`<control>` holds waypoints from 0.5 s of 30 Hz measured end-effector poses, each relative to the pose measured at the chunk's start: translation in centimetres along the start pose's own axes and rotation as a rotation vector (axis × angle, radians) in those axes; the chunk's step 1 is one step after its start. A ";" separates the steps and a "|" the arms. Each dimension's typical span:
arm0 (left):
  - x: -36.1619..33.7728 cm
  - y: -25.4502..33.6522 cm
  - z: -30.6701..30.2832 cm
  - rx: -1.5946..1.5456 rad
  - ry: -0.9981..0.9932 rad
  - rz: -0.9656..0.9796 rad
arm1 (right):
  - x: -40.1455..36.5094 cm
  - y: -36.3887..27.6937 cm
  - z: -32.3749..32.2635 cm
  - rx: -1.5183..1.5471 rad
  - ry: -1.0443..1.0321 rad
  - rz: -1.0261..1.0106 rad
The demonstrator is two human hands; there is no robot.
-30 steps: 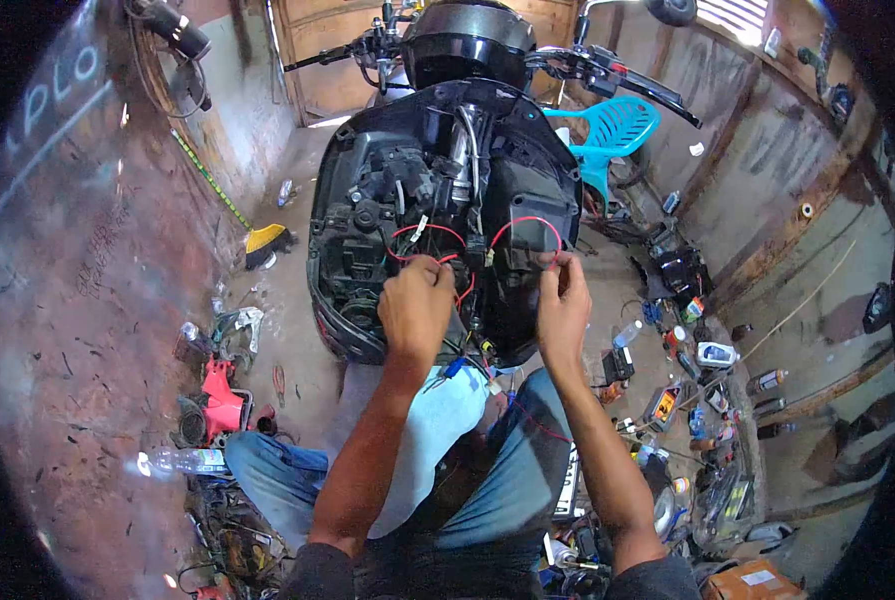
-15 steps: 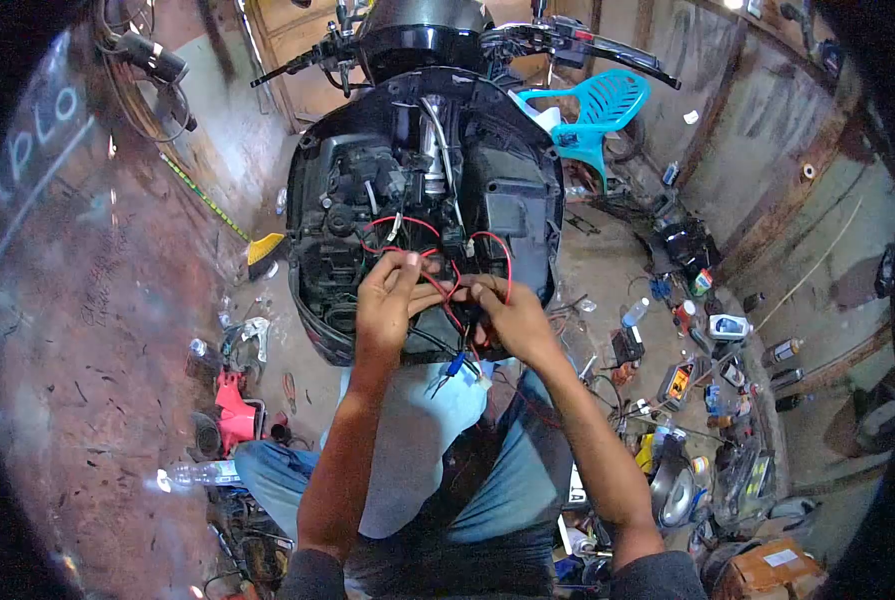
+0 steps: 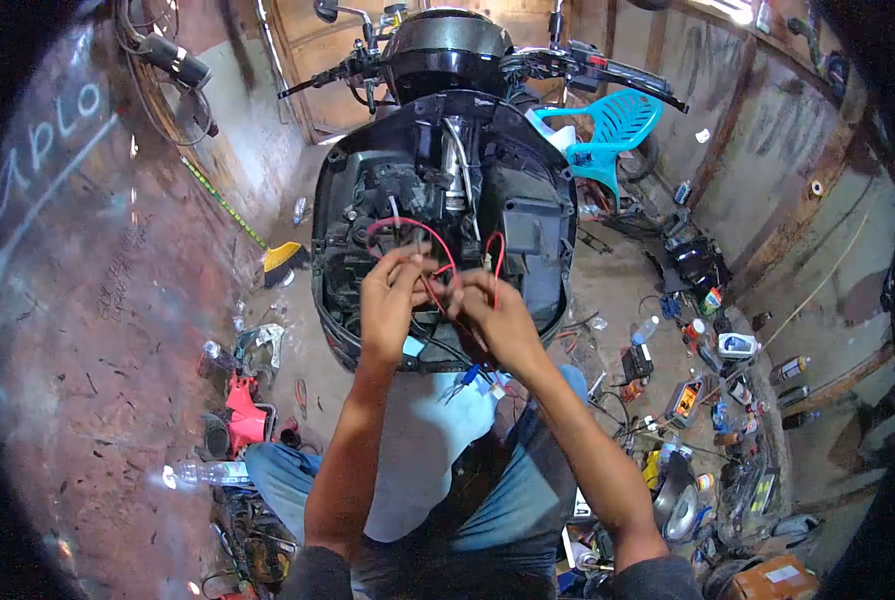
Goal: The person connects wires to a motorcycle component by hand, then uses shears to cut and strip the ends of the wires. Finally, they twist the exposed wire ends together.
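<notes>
A motorcycle front with its dark panel stands before me, handlebars at the far side. Over its lower middle, my left hand is closed, fingertips pinching red wire that loops up and to the left. Close beside it, my right hand is closed on the same bundle, with another red loop rising above its knuckles. The fingertips are slightly blurred. Below the hands hang a blue connector and a white connector. A silver cylinder lies along the panel's centre.
A turquoise plastic chair stands behind on the right. A broom leans at the left wall. Bottles, including a white one, and loose parts litter the right floor. Pliers and a red object lie at left.
The view has shifted, so the motorcycle sits lower and further right. Both hands remain at the red wires; the left loop now arches larger and the right loop looks narrower.
</notes>
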State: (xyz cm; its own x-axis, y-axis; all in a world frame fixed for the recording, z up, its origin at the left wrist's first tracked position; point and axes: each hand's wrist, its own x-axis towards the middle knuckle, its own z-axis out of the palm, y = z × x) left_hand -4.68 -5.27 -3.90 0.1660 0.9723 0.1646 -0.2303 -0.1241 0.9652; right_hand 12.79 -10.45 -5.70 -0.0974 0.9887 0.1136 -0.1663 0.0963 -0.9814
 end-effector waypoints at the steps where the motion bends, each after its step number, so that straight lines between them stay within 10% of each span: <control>1: -0.5 -0.1 -0.8 -0.023 0.011 -0.035 | -1.4 -1.3 0.4 -0.077 -0.101 -0.133; 10: -5.3 2.5 -1.4 -0.150 -0.106 -0.172 | -7.6 -7.1 -0.9 0.372 0.169 -0.126; 15: -5.7 1.6 -0.4 0.199 -0.107 0.090 | -7.6 -11.3 -1.3 0.602 0.057 -0.194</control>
State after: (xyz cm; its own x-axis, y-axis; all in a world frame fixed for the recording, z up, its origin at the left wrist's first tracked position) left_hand -6.32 -10.96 -3.41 0.2565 0.9304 0.2618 -0.0566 -0.2559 0.9650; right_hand 16.63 -18.90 4.28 0.0399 0.9659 0.2560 -0.6998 0.2099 -0.6828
